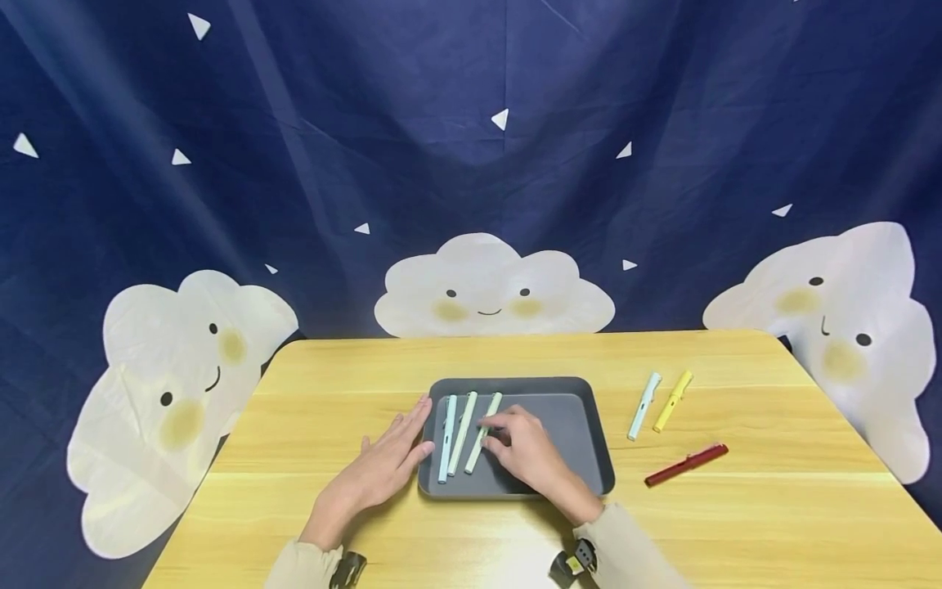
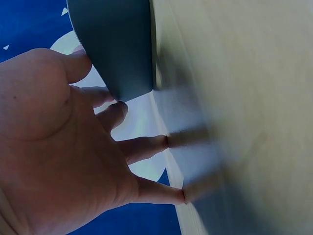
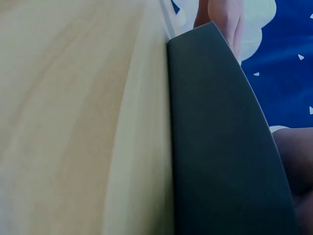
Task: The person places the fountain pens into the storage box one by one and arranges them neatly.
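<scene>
A dark grey tray (image 1: 567, 425) holds three capped pens in its left half, lying side by side. Leftmost is a light blue pen (image 1: 446, 446), then a pale green pen (image 1: 460, 438), then a second pale green pen (image 1: 473, 458). My right hand (image 1: 526, 446) reaches over the tray and pinches this last pen between thumb and fingers. At the tray's left rim rests my left hand (image 1: 386, 462), fingers fairly straight. The left wrist view shows that hand (image 2: 73, 137) with its fingers spread beside the tray wall (image 2: 120, 49). In the right wrist view the tray wall (image 3: 220, 137) hides the right fingertips.
Right of the tray, another light blue pen (image 1: 644, 406) and a yellow pen (image 1: 673, 401) lie on the wooden table (image 1: 331, 376). Nearer the front is a dark red pen (image 1: 686, 465). Behind the table hangs a blue curtain (image 1: 441, 164) with clouds.
</scene>
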Available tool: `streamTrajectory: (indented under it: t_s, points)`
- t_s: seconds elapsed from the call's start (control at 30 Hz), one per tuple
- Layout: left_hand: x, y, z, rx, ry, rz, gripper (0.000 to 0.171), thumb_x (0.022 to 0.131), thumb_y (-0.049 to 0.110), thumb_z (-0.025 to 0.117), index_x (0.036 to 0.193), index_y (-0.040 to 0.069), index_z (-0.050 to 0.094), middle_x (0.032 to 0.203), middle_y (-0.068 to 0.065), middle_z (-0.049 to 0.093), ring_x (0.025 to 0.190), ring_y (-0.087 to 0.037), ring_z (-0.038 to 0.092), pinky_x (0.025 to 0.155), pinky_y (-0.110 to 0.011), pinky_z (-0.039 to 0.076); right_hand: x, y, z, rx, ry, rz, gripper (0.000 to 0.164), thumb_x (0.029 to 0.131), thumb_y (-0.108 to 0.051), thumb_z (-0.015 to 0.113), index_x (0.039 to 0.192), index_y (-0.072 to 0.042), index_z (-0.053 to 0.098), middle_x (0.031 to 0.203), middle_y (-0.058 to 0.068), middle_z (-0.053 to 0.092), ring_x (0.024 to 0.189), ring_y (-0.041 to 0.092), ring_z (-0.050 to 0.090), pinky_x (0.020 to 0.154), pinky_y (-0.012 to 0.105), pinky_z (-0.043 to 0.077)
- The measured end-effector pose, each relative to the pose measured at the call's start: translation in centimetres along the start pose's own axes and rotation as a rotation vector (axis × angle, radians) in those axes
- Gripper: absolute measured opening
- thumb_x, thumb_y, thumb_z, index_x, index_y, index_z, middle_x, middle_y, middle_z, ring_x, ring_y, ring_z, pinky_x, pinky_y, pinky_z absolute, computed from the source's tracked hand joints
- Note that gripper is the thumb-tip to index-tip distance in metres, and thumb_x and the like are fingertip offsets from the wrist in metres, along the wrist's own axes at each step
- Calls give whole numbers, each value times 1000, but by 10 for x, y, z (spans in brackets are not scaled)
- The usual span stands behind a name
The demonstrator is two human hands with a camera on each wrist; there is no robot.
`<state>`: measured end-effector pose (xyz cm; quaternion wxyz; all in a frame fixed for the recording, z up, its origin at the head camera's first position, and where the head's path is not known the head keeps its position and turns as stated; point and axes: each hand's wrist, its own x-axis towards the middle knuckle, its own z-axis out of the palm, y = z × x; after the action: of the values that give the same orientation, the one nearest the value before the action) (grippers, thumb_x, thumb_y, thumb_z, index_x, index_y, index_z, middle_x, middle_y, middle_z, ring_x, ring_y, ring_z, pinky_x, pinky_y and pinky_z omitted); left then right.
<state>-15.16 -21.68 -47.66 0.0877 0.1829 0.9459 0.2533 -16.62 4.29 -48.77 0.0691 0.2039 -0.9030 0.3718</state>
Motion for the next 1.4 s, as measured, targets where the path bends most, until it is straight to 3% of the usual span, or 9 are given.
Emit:
streamTrajectory:
  t_s: [0.27,0.53,1.1,1.4]
  points:
    - [0,-1,1,2,-1,-1,65,111,44,39,167,25,12,171,3,9,152,-44,21,104,-86,9,2,-1,1,7,-54,-16,24,86,-6,82,110,-4,80,105,8,64,77,15,63,69,30,52]
    - [0,-1,1,0,-3,-4,65,111,44,39,167,25,12,171,2,11,152,-44,20,105,-85,9,2,-3,4,33,-87,25,29,85,-7,84,112,-2,78,108,9,63,80,15,63,69,27,52]
    - [0,0,0,7,1,3,64,111,44,39,167,24,12,171,2,10,151,-45,21,104,-86,10,1,-10,12,34,-52,95,34,83,-10,86,114,-1,77,105,9,61,78,12,58,67,25,50]
    - [0,0,0,9,0,2,65,111,44,39,167,24,12,171,2,10,151,-45,21,103,-86,10,3,-19,16,47,-43,143,32,84,-7,85,114,1,77,104,10,59,80,16,58,68,27,49]
